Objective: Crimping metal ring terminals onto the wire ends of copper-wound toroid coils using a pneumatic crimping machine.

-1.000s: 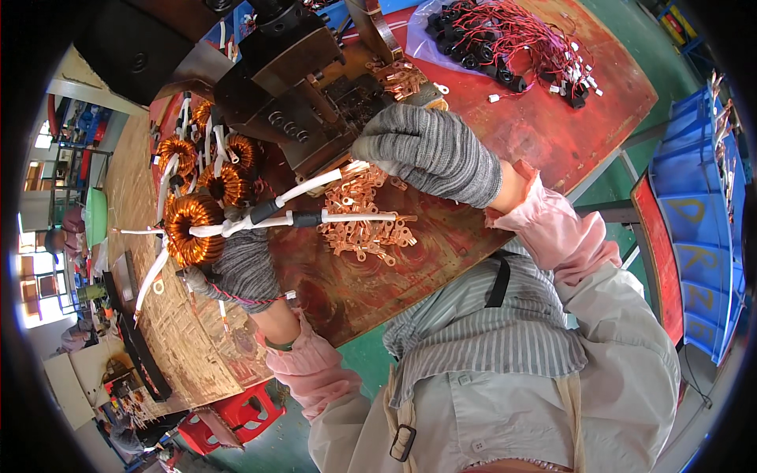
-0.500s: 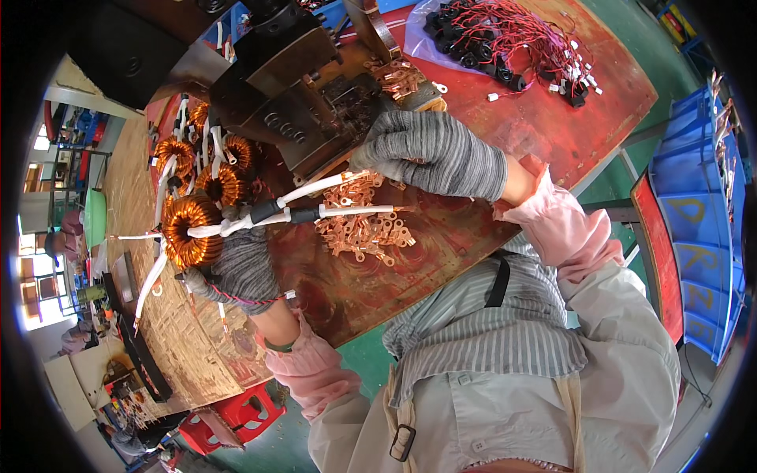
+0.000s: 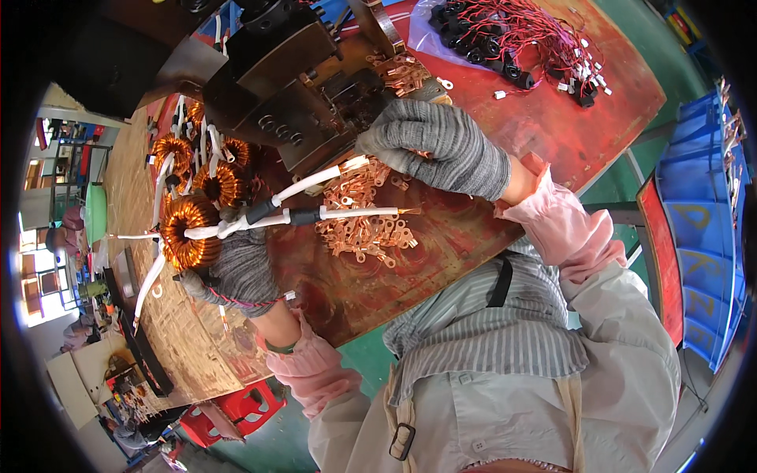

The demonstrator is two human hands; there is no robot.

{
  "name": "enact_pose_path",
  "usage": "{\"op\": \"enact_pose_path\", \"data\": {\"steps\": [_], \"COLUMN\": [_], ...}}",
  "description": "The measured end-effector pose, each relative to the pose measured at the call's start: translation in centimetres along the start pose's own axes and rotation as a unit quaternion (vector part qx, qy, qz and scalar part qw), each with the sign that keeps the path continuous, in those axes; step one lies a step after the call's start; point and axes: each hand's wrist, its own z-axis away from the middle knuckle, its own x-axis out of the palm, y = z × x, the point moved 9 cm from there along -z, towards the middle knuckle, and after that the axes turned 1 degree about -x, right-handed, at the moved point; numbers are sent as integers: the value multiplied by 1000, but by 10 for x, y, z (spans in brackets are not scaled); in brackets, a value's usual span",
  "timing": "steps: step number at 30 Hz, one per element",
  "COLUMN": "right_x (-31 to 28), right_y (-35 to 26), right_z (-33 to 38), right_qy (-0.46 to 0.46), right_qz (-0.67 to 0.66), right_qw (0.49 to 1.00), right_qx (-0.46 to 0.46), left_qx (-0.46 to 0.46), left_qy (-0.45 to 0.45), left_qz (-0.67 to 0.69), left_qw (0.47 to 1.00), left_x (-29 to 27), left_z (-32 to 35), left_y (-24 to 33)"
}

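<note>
A loose heap of small copper ring terminals (image 3: 364,229) lies under the white-sleeved leads (image 3: 347,213) of the copper-wound toroidal coil (image 3: 188,232), which the grey-gloved left hand (image 3: 236,268) clasps. The grey-gloved right hand (image 3: 434,146), fingers curled, has shifted up toward the dark metal crimping press (image 3: 292,102).

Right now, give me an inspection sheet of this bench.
Surface: worn red-brown workbench.
Job's things: copper-wound toroid coil with white-sleeved leads; pile of copper ring terminals.
Clutter: more wound coils; dark crimping press.
Hands: left hand, grey-gloved, holds the coil; right hand, gloved, at the press beside one lead's end.
Cables: red-wired black parts on a plastic bag.
Surroundings: blue crates, red stool.
</note>
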Motion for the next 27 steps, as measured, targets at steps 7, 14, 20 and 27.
{"op": "enact_pose_path", "data": {"steps": [7, 14, 20, 27], "right_x": [-11, -1, -4, -7], "right_y": [-16, -34, -38, -40], "right_z": [-6, -4, -4, -4], "right_qy": [36, -25, -23, -57], "right_qz": [92, 143, 165, 77], "right_qw": [993, 977, 977, 985], "right_qx": [-65, -153, -131, -141], "left_qx": [14, -16, 23, -6], "left_qy": [50, 16, 82, 15], "left_qz": [4, 6, -25, -12], "left_qw": [999, 1000, 996, 1000], "left_x": [-7, -10, -8, -2], "left_z": [5, 5, 6, 5], "left_y": [3, 3, 5, 3]}}
